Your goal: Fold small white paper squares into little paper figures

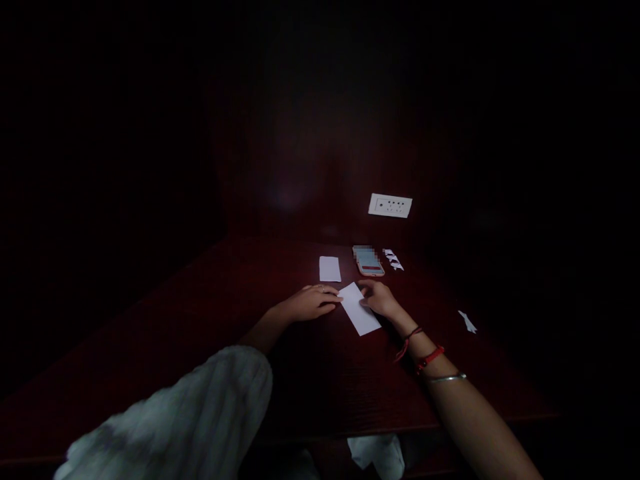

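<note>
A white rectangular piece of paper [359, 312] lies slantwise on the dark red table between my hands. My left hand [311, 303], with a ring on one finger, has its fingers stretched out, their tips touching the paper's left edge. At the right edge, my right hand [380, 298] has its fingers curled and its thumb against the paper. Just beyond, a stack of white paper or a folded sheet [329, 269] lies flat. A phone [369, 262] with a lit, blurred screen rests to its right.
Small folded white paper pieces [393, 259] lie right of the phone. Another narrow paper piece [468, 322] sits farther right. A white socket plate [390, 205] is on the dark back panel. The table [200, 293] is dimly lit; white cloth [377, 455] shows below its front edge.
</note>
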Motion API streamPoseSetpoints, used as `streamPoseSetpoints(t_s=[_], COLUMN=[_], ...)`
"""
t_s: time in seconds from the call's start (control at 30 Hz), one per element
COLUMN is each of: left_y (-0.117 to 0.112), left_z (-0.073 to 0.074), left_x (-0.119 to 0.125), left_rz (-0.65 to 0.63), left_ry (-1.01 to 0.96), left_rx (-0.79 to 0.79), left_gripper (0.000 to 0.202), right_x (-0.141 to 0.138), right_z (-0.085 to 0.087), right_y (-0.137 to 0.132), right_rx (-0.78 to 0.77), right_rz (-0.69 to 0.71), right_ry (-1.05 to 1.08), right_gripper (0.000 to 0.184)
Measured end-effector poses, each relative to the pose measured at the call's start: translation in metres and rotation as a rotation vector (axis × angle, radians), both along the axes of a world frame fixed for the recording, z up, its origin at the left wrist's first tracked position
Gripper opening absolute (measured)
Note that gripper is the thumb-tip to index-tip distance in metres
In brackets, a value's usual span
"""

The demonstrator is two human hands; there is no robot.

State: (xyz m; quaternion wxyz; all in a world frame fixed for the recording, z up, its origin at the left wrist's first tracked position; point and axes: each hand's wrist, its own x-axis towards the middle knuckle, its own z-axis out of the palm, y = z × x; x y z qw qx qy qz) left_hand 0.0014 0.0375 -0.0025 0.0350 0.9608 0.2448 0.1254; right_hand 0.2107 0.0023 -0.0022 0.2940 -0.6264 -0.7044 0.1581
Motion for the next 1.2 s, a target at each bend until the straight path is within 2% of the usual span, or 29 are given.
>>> streamPoseSetpoints(t_s=[0.07,0.17,0.27,0.37,0.77,1.03,1.2], left_y=[0.000,0.001,0.001,0.001,0.002,-0.001,-0.009], left_z=[0.000,-0.001,0.000,0.000,0.001,0.001,0.004], left_x=[0.000,0.000,0.000,0.000,-0.001,0.000,0.005], left_rz=[0.004,-0.002,-0.009,-0.011,0.022,0.068,0.203], left_ry=[0.007,0.009,0.009,0.010,0.022,0.048,0.012], left_rx=[-0.004,0.002,0.013,0.018,0.058,0.058,0.138], left_gripper=[0.030,0.030,0.030,0.030,0.032,0.034,0.030], right_x=[0.000,0.000,0.001,0.002,0.009,0.010,0.009], right_z=[0.000,0.003,0.004,0.001,-0.005,-0.008,-0.007], right_y=[-0.001,-0.005,-0.009,-0.012,-0.011,-0.009,-0.009], right_rx=[0.030,0.177,0.288,0.331,0.357,0.375,0.392], right_rz=[0.107,0.287,0.383,0.448,0.569,0.580,0.562], right_ry=[-0.058,-0.161,-0.201,-0.204,-0.196,-0.227,-0.276], right_gripper=[0.044,0.038,0.035,0.034,0.031,0.030,0.028])
